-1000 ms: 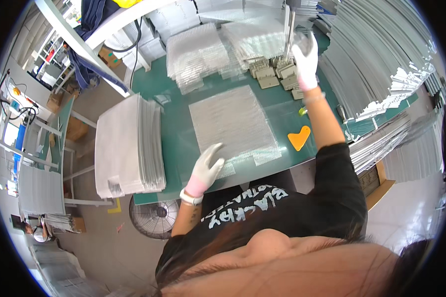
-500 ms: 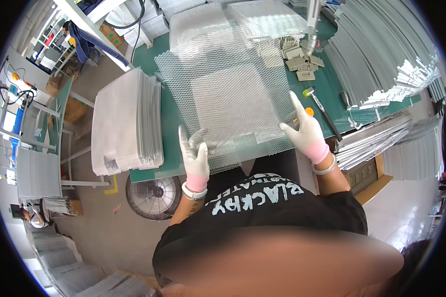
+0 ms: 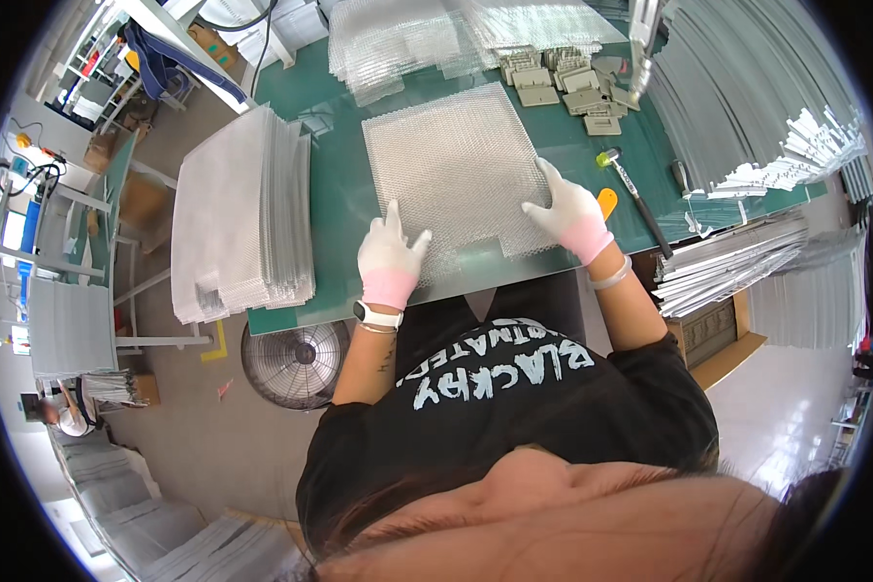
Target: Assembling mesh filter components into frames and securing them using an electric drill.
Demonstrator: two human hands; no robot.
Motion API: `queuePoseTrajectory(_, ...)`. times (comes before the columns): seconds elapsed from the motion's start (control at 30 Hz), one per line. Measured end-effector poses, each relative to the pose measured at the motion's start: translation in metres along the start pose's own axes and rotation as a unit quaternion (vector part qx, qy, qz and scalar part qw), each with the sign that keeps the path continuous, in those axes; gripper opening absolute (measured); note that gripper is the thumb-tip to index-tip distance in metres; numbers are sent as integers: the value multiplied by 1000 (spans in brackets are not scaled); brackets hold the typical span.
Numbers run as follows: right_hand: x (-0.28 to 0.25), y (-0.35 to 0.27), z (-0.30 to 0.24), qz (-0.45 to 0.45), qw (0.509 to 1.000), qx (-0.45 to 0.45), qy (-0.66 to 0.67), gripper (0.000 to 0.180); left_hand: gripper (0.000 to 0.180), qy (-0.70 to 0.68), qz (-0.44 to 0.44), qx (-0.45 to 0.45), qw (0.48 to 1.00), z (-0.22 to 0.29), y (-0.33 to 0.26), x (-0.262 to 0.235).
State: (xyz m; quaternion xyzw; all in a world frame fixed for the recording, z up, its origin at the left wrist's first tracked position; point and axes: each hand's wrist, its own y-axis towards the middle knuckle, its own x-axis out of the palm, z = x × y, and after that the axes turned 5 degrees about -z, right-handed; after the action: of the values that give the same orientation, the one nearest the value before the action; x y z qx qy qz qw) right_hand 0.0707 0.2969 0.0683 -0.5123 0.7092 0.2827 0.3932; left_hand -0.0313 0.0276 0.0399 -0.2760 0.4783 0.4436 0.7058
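Down onto the green desk (image 3: 338,199) has come the mesh sheet (image 3: 461,155), which half a second ago hung over another sheet lying there; we judge that its laying-down is done and its edges are being lined up. Grey panels (image 3: 747,107) crowd the desk's right side, and a thick stack (image 3: 225,209) of sheets stands at its left. Between them, near the front edge, we see the mesh sheet flat. Our left hand (image 3: 391,254) is spread, thumb apart, fingertips at its near left side; our right hand (image 3: 568,213) spans its right edge, thumb and forefinger wide apart. Neither looks closed on anything, though we cannot tell how firmly they touch. Beyond the right hand lie a hammer (image 3: 636,201) and an orange scraper (image 3: 607,202).
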Motion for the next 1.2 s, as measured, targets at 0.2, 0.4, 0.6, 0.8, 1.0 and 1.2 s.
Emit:
queuePoseTrajectory(0.2,15,10,7,-14,999,11,-28,73,74,30,0,-3,1000,-10,13,17)
queuePoseTrajectory(0.4,47,11,34,-16,999,1,-42,70,75,32,-7,2,999,-19,16,32)
queuePoseTrajectory(0.6,51,12,44,18,999,-43,-9,68,75,12,-13,-4,1000,-17,15,28)
queuePoseTrajectory(0.8,51,12,47,25,998,-48,9,65,78,12,-23,-12,1000,-13,16,25)
queuePoseTrajectory(1.0,18,28,32,-112,993,13,-26,63,79,87,-47,-44,994,-1,23,8)
queuePoseTrajectory(1.2,-38,113,116,65,986,114,-105,68,73,128,-69,139,980,-35,46,22)
